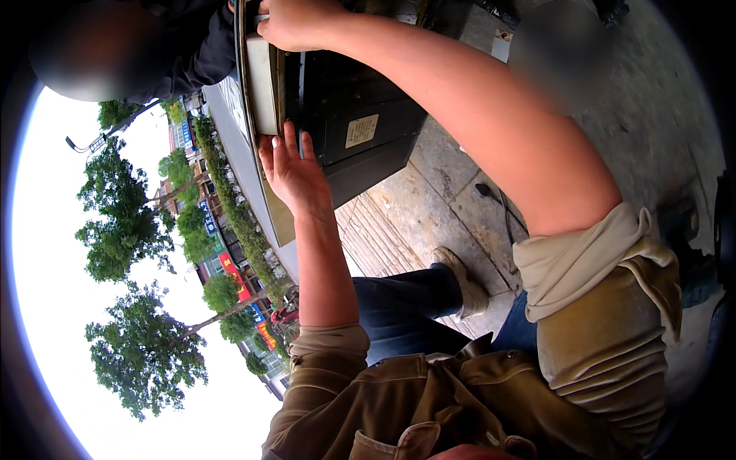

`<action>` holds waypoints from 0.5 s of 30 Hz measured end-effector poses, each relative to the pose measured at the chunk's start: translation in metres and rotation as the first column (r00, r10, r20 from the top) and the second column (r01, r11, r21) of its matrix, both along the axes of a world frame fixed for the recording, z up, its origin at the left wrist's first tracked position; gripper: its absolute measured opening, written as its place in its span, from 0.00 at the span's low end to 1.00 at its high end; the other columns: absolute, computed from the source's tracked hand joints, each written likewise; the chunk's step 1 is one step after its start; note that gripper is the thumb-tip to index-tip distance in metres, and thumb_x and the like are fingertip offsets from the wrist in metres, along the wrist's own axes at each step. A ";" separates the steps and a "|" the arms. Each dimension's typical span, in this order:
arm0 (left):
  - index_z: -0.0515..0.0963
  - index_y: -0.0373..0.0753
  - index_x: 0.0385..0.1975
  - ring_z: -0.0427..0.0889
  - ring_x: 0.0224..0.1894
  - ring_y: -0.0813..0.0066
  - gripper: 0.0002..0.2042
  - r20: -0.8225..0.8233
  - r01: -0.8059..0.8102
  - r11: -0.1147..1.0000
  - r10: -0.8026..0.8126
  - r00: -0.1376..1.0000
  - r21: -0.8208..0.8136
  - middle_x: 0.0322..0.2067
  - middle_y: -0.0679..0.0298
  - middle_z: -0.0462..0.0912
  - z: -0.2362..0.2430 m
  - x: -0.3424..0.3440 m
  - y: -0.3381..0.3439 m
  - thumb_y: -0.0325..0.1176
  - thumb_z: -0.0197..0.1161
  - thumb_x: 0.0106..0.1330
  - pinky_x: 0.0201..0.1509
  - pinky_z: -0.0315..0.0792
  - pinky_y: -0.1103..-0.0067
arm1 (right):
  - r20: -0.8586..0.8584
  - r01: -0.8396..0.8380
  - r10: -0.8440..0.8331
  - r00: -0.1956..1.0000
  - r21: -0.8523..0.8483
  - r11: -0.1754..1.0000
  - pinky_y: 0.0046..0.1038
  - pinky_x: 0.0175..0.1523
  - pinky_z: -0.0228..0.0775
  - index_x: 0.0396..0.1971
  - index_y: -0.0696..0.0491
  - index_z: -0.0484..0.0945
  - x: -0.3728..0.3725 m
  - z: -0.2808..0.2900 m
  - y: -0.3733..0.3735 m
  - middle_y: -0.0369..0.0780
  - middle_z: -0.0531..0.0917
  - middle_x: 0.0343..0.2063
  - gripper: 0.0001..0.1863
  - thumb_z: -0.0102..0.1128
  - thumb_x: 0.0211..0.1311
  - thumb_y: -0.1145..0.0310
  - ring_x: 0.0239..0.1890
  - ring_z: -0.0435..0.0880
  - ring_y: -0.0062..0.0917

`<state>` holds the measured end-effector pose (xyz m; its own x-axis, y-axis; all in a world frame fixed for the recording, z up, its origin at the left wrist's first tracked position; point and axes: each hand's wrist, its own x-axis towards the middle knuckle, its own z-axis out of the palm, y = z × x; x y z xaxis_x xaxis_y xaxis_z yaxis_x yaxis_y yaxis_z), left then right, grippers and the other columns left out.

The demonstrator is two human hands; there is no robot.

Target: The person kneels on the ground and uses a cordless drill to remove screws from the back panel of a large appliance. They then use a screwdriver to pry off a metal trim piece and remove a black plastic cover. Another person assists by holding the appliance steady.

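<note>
A large black box-like unit [349, 107] with a paper label [362, 130] fills the top middle. Along its left side runs a thin upright panel edge [247, 84], and between them sits a pale white block [262, 88]. My left hand [295, 172] is open, its fingers stretched out and spread, the tips touching the block's lower end and the frame beside it. My right hand [295, 24] reaches across at the top with fingers bent around the block's upper end. The picture's upper edge cuts off part of that hand, so its full grip is hidden.
Across the unit, a person's dark sleeve [207, 57] comes close to the panel. A blurred round shape is at upper right, near a cable [502, 203] on the paving [429, 180]. My shoe [461, 284] stands below the unit. Trees and a hedge [230, 192] line the street at left.
</note>
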<state>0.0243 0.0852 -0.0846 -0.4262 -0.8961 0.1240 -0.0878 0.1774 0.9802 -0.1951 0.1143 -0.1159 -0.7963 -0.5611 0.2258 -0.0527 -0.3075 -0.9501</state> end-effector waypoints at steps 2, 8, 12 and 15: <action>0.63 0.44 0.56 0.70 0.57 0.67 0.17 0.030 -0.009 1.000 0.010 0.999 -0.023 0.54 0.67 0.68 0.001 -0.002 0.000 0.30 0.52 0.67 0.55 0.64 0.65 | -0.011 0.039 -0.039 0.999 -0.020 0.999 0.42 0.36 0.71 0.21 0.62 0.77 0.001 -0.001 -0.004 0.53 0.80 0.23 0.11 0.58 0.48 0.67 0.32 0.81 0.45; 0.62 0.43 0.58 0.70 0.57 0.70 0.19 0.027 0.016 1.000 -0.016 1.000 -0.014 0.56 0.66 0.68 0.001 -0.007 0.006 0.31 0.53 0.67 0.55 0.64 0.65 | -0.206 -0.029 0.009 0.978 -0.092 0.995 0.40 0.34 0.70 0.18 0.61 0.76 -0.006 -0.008 -0.022 0.50 0.80 0.21 0.10 0.56 0.50 0.69 0.29 0.81 0.42; 0.63 0.42 0.58 0.73 0.51 0.72 0.20 0.030 -0.004 1.000 0.004 1.000 0.000 0.54 0.64 0.69 0.004 -0.002 0.007 0.29 0.54 0.66 0.50 0.68 0.72 | -0.054 -0.014 0.006 0.999 -0.141 0.990 0.38 0.34 0.69 0.18 0.61 0.75 0.002 -0.007 -0.005 0.49 0.79 0.20 0.11 0.58 0.50 0.67 0.27 0.80 0.42; 0.65 0.40 0.56 0.75 0.43 0.74 0.19 0.365 0.116 0.909 0.042 0.930 -0.400 0.49 0.64 0.72 0.009 0.008 0.016 0.27 0.55 0.66 0.41 0.70 0.80 | -0.027 0.050 -0.055 0.998 -0.152 0.987 0.39 0.33 0.69 0.17 0.61 0.74 0.004 -0.007 -0.006 0.50 0.78 0.19 0.12 0.60 0.49 0.67 0.27 0.79 0.43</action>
<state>0.0326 0.1008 -0.0751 -0.5436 -0.7812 0.3068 -0.4029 0.5636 0.7212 -0.1915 0.1080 -0.1230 -0.8151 -0.4758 0.3305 -0.1019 -0.4438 -0.8903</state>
